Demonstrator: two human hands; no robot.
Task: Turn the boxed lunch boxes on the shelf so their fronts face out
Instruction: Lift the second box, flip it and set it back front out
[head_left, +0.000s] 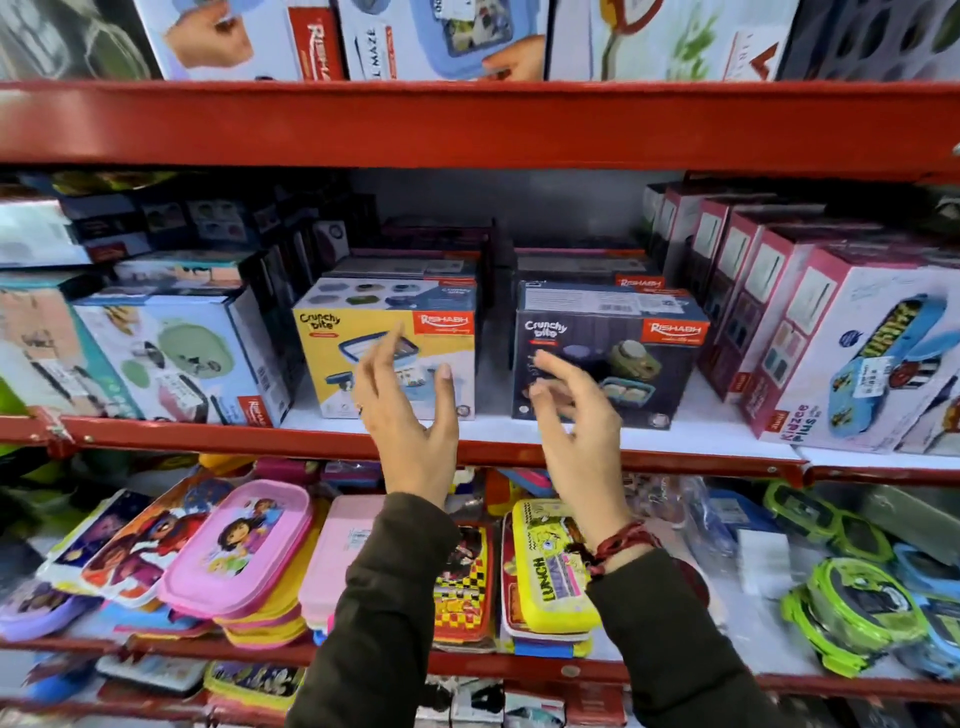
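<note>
Two "Crunchy bite" boxed lunch boxes stand on the middle red shelf (322, 439) with printed fronts toward me: a yellow box (332, 358) and a dark navy box (665, 364). My left hand (410, 415) is raised in front of the yellow box, fingers spread, holding nothing. My right hand (576, 415) hovers before the navy box's lower left, fingers apart and empty. Neither hand touches a box. More boxes are stacked behind both.
A pale blue box (182, 358) stands angled at the left, and pink-and-white Kidzee boxes (852, 353) line the right. Loose plastic lunch boxes, pink (239, 545), yellow (545, 566) and green (852, 613), fill the shelf below. Larger boxes sit on the top shelf.
</note>
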